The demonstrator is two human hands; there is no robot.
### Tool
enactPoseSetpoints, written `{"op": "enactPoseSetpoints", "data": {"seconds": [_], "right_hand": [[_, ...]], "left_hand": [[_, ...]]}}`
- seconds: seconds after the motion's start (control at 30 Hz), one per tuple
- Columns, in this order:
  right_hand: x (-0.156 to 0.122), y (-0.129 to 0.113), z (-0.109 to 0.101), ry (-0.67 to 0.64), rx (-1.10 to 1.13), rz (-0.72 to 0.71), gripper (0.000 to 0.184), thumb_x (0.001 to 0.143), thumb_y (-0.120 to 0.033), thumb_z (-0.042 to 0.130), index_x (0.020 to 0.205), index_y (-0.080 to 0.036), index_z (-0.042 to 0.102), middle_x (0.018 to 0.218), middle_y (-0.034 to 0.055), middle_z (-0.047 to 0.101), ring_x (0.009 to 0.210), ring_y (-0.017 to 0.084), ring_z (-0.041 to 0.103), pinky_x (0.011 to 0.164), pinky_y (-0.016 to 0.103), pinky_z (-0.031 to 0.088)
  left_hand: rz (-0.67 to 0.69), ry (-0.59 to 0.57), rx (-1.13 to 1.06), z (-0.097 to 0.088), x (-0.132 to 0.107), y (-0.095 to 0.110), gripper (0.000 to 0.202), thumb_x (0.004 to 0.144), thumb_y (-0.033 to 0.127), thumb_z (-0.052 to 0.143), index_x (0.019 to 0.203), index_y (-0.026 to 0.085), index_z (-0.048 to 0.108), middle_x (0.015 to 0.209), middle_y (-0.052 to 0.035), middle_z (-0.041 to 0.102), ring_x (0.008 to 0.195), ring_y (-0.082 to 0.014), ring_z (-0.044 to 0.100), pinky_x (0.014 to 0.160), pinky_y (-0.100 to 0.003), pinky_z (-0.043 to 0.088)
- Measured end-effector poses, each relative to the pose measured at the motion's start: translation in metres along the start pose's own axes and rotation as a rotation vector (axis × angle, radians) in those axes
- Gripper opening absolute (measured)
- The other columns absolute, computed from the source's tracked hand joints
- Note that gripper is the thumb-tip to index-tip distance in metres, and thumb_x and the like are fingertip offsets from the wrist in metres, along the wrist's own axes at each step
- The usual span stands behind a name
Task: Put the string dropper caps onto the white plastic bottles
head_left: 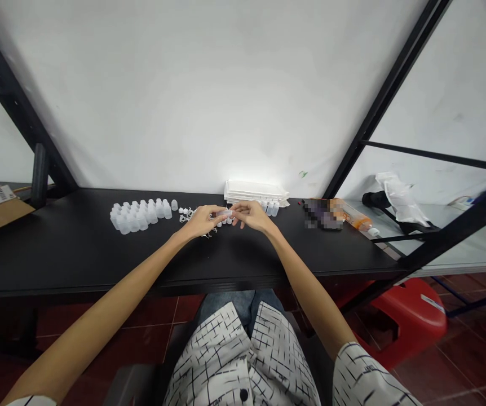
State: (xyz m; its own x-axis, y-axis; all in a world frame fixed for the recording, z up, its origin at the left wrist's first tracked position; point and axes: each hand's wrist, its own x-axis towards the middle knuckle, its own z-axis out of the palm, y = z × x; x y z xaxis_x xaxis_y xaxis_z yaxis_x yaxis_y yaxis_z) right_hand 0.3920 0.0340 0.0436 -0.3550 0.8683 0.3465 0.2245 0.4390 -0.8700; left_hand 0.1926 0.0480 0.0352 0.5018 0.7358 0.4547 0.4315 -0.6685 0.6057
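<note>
My left hand (203,220) is closed on a small translucent plastic bottle (225,213), held sideways above the table. My right hand (251,216) pinches at the bottle's right end, its fingers partly hiding it. Beneath and to the left of the hands lie small white caps (182,211) and thin white pieces with strands (188,215). A block of uncapped translucent bottles (141,214) stands upright further left. Just behind my right hand are several small bottles with white tops (273,207).
A stack of flat white packets (253,190) lies against the wall. To the right are a blurred dark object (322,214) and an orange-and-clear package (353,214). A cardboard box (0,211) sits at the far left. Black frame posts flank the black table (78,254); a red stool (416,316) stands lower right.
</note>
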Motion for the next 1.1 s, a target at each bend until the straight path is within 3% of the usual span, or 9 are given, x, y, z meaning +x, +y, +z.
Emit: {"op": "enactPoseSetpoints", "data": {"seconds": [0.6, 0.8, 0.97, 1.1], "right_hand": [[0.0029, 0.0059, 0.0078, 0.111, 0.157, -0.005, 0.033, 0.067, -0.041, 0.076, 0.077, -0.015, 0.058, 0.055, -0.0018, 0.06, 0.048, 0.013, 0.06, 0.046, 0.027, 0.057], [0.0012, 0.0001, 0.0079, 0.093, 0.208, -0.002, 0.038, 0.063, -0.044, 0.079, 0.076, -0.015, 0.059, 0.06, -0.0007, 0.061, 0.053, 0.013, 0.061, 0.051, 0.03, 0.059], [0.0028, 0.0015, 0.0061, 0.096, 0.171, -0.032, 0.038, 0.067, -0.046, 0.076, 0.084, -0.015, 0.062, 0.068, 0.0013, 0.062, 0.06, 0.015, 0.064, 0.053, 0.03, 0.059], [0.0041, 0.0048, 0.0057, 0.116, 0.135, -0.03, 0.038, 0.067, -0.045, 0.076, 0.088, -0.015, 0.065, 0.069, 0.0021, 0.064, 0.064, 0.016, 0.065, 0.055, 0.03, 0.06]], "left_hand": [[0.116, 0.113, 0.091, 0.002, 0.0025, -0.0051, 0.037, 0.085, 0.044, 0.057, 0.105, 0.017, 0.073, 0.091, -0.0073, 0.071, 0.067, -0.0144, 0.058, 0.057, -0.024, 0.04], [0.16, 0.167, 0.092, 0.0033, 0.0003, -0.0038, 0.033, 0.085, 0.042, 0.058, 0.103, 0.019, 0.074, 0.096, -0.0076, 0.072, 0.075, -0.0163, 0.062, 0.06, -0.025, 0.044], [0.106, 0.196, 0.098, 0.0044, 0.0006, -0.0027, 0.036, 0.085, 0.045, 0.058, 0.106, 0.019, 0.073, 0.097, -0.0075, 0.071, 0.079, -0.0173, 0.063, 0.061, -0.024, 0.045], [0.056, 0.148, 0.108, 0.0026, 0.0011, -0.0019, 0.043, 0.088, 0.048, 0.053, 0.113, 0.018, 0.07, 0.096, -0.0075, 0.07, 0.076, -0.0167, 0.062, 0.06, -0.024, 0.045]]}}
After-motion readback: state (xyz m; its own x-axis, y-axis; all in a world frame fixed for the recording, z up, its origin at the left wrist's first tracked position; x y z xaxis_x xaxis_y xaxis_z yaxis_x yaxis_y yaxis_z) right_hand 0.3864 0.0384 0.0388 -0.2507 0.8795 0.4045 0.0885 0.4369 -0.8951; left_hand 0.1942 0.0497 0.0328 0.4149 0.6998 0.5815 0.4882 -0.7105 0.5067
